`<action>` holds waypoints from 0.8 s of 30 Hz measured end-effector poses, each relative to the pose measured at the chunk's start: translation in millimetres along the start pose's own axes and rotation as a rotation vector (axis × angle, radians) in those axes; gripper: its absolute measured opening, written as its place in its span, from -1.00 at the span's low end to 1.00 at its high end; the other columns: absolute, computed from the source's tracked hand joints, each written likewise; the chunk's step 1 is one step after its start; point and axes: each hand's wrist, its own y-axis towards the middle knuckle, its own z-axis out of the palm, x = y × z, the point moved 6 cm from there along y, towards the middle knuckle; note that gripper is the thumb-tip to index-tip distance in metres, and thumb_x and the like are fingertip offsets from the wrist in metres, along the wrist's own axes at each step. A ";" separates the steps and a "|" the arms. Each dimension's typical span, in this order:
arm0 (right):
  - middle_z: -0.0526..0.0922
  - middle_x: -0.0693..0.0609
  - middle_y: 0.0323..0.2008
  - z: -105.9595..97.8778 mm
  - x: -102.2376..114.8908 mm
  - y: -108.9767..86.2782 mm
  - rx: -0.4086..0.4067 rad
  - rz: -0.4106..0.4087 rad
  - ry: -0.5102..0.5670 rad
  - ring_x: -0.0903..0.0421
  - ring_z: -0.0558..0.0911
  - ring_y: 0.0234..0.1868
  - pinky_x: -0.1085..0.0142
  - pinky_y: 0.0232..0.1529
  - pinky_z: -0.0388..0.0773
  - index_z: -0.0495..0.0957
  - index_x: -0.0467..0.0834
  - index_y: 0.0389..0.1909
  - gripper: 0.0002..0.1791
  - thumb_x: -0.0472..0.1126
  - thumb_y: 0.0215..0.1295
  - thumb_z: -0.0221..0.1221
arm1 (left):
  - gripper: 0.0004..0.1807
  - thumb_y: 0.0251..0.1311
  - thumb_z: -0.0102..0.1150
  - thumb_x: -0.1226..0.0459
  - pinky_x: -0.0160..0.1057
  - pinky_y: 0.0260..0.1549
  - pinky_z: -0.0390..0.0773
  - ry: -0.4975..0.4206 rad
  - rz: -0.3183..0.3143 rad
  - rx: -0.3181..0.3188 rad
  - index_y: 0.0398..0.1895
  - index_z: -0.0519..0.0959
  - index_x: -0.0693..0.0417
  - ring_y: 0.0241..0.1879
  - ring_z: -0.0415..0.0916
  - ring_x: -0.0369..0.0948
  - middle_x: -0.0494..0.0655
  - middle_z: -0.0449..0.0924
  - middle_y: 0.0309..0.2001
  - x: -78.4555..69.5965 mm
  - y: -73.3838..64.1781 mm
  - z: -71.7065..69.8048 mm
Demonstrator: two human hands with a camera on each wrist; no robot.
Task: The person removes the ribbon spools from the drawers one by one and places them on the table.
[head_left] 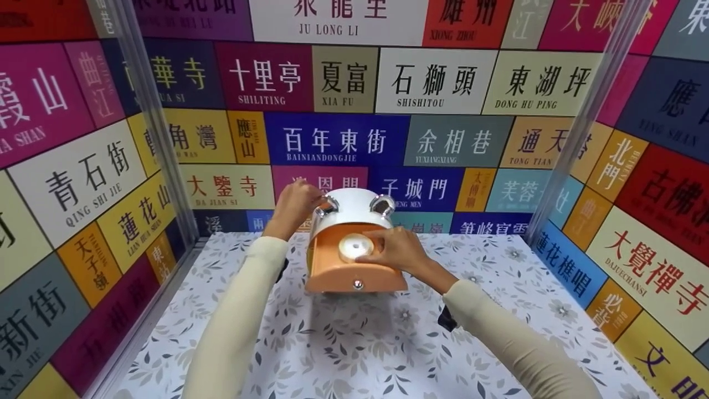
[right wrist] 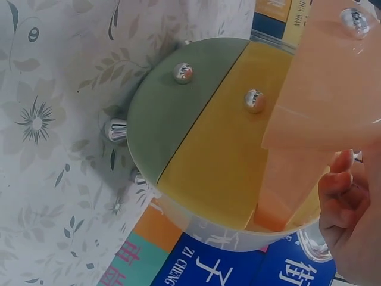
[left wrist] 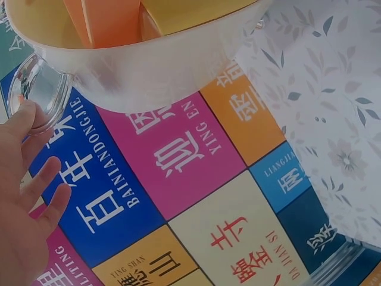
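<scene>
A round white drawer box (head_left: 354, 200) with two chrome ring ears stands on the table, its orange top drawer (head_left: 343, 277) pulled out. My left hand (head_left: 299, 202) pinches the left chrome ear (left wrist: 41, 89) between thumb and finger; its other fingers are spread loosely in the left wrist view. Inside the orange drawer, my right hand (head_left: 401, 248) grips the edge of a pale round disc (head_left: 355, 247) with a small centre. The right wrist view shows curled fingers (right wrist: 336, 185) beside the drawer, but the disc is hidden there.
Below the orange drawer, a yellow drawer (right wrist: 220, 143) and a green drawer (right wrist: 178, 101) sit closed, each with a chrome knob. Chrome feet (right wrist: 116, 130) hold the box up. The leaf-patterned table (head_left: 360, 343) meets walls of coloured sign panels (head_left: 332, 138) at the back and sides.
</scene>
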 end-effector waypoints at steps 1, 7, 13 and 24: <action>0.38 0.21 -0.76 2.2 -0.1 0.5 0.008 0.002 -0.002 0.22 0.29 -0.70 0.30 -0.61 0.21 0.75 0.02 0.14 -0.22 0.45 0.00 0.45 | -0.87 0.31 0.42 0.19 -0.05 -0.12 0.63 -0.001 0.000 -0.003 -0.32 0.85 0.04 -0.23 0.61 -0.01 -0.04 0.79 -0.33 0.1 -0.6 -0.2; 0.32 0.20 -0.76 8.3 -2.4 3.6 0.049 0.041 -0.031 0.21 0.29 -0.70 0.30 -0.64 0.20 0.74 0.07 0.14 -0.20 0.52 -0.01 0.40 | -0.80 0.33 0.40 0.20 -0.04 -0.14 0.61 0.027 0.011 0.001 -0.44 0.81 0.06 -0.25 0.59 -0.01 -0.06 0.77 -0.40 0.2 -0.3 1.6; 0.34 0.19 -0.74 13.8 -7.4 6.3 0.085 0.083 -0.053 0.17 0.37 -0.65 0.28 -0.61 0.25 0.76 0.10 0.04 -0.22 0.57 -0.05 0.37 | -0.85 0.33 0.40 0.17 -0.06 -0.16 0.60 0.016 -0.004 0.012 -0.34 0.85 0.01 -0.24 0.58 -0.02 -0.05 0.77 -0.36 0.9 0.4 2.7; 0.66 0.17 -0.54 20.6 -10.5 11.5 0.107 0.118 -0.071 0.13 0.57 -0.51 0.21 -0.50 0.47 0.78 0.06 -0.11 -0.29 0.52 -0.08 0.42 | -0.86 0.35 0.38 0.16 -0.10 -0.10 0.63 0.005 -0.004 0.012 -0.24 0.85 -0.02 -0.19 0.61 -0.06 -0.08 0.80 -0.28 3.3 -0.4 3.4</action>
